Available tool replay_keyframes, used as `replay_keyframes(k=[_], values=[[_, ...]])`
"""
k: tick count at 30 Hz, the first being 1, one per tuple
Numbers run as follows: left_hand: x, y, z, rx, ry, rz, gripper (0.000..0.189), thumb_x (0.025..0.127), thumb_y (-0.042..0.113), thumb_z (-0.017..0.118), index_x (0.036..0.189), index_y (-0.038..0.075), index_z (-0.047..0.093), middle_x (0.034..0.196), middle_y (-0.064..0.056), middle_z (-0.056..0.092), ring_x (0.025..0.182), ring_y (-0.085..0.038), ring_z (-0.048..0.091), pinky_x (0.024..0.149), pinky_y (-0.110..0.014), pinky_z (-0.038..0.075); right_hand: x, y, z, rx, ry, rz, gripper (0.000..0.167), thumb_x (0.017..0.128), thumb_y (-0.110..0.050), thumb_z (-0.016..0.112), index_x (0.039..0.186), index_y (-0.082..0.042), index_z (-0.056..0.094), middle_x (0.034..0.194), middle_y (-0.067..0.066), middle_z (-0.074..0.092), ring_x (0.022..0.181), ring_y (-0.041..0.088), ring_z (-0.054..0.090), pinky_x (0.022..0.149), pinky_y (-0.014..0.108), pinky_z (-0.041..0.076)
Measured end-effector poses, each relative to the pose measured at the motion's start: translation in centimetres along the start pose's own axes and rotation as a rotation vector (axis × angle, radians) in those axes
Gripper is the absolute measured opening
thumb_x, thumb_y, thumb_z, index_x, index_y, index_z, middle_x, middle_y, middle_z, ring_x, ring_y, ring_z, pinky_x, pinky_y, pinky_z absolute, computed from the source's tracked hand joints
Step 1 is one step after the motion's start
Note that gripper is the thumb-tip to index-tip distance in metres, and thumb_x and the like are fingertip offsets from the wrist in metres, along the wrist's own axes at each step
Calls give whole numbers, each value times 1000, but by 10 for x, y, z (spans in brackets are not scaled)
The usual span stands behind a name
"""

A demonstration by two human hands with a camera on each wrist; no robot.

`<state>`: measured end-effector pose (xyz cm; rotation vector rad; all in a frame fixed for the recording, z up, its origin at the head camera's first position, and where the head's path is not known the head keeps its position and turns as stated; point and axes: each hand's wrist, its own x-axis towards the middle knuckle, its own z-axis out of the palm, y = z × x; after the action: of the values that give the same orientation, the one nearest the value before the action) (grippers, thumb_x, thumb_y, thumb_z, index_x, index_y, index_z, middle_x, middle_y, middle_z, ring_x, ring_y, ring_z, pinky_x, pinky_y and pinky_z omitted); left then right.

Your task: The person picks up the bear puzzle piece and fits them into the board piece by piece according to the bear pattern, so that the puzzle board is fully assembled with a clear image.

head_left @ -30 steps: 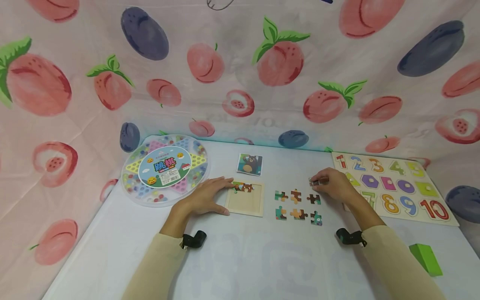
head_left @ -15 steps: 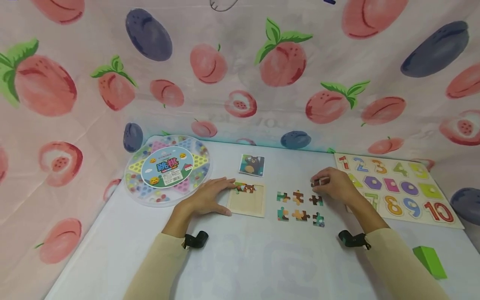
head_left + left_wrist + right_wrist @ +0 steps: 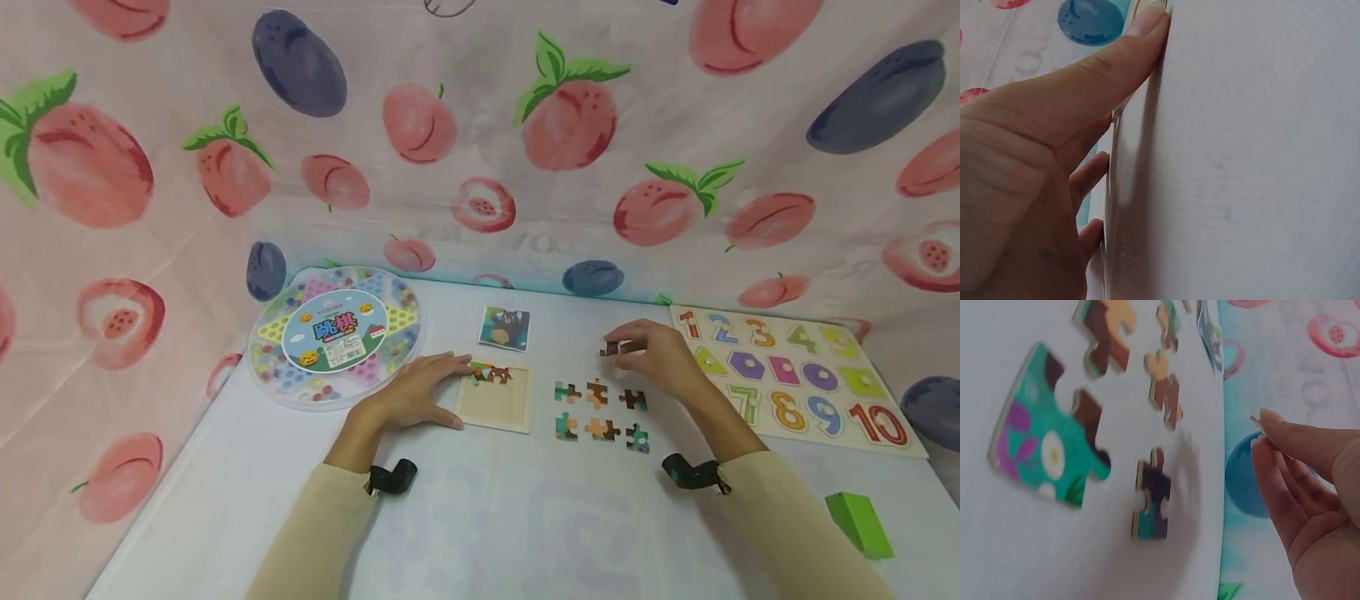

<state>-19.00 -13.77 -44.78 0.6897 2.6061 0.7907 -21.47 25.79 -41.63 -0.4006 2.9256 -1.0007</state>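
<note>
My right hand [image 3: 660, 358] pinches a small dark brown jigsaw piece [image 3: 609, 347] between thumb and fingertips, above the table; the right wrist view shows just a thin edge of it. Several loose jigsaw pieces [image 3: 602, 429] lie in two rows below that hand, printed brown, tan and teal. To their left is a square wooden puzzle tray [image 3: 491, 414] with joined bear-picture pieces [image 3: 495, 375] along its top edge. My left hand [image 3: 416, 390] rests spread at the tray's left side, fingertips at the upper corner and thumb near the lower one.
A card with a bear picture [image 3: 504, 328] lies behind the tray. At left is a round Chinese checkers box [image 3: 333, 333]. A wooden number board [image 3: 795, 375] lies at right, with a green block [image 3: 858, 523] nearer the front. A fruit-print curtain [image 3: 480, 125] closes the back.
My right hand has lifted the brown jigsaw piece and shifted slightly left and toward the back. The left hand stays at the tray.
</note>
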Motion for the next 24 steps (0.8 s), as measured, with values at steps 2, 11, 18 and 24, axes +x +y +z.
replay_keyframes(k=[2, 11, 18, 24], values=[[1, 1, 1, 5, -1, 9, 81, 79, 43, 86, 150, 26, 51, 167, 4, 36, 160, -31, 23, 127, -67, 17, 1, -3, 2, 17, 6, -16, 31, 90, -13, 77, 120, -6, 75, 124, 15, 69, 105, 33, 73, 75, 10, 54], [0, 1, 0, 10, 1, 0, 81, 78, 42, 87, 149, 26, 52, 167, 4, 36, 160, -30, 22, 127, -67, 16, 7, -27, 24, 124, -32, 25, 30, 89, -18, 80, 118, -10, 77, 123, 10, 69, 105, 28, 72, 76, 23, 63], [1, 1, 1, 5, -2, 7, 81, 78, 43, 87, 150, 26, 52, 167, 4, 36, 160, -30, 22, 127, -67, 16, 10, -43, 40, 158, -64, 29, 30, 85, -20, 83, 113, -12, 78, 116, 8, 71, 93, 22, 72, 66, 23, 60], [0, 0, 1, 1, 6, -6, 81, 78, 41, 87, 149, 26, 52, 167, 5, 36, 160, -29, 22, 128, -64, 15, 16, -57, 53, 155, -96, -13, 28, 86, -18, 83, 113, -13, 79, 117, 8, 72, 97, 22, 72, 72, 28, 62]])
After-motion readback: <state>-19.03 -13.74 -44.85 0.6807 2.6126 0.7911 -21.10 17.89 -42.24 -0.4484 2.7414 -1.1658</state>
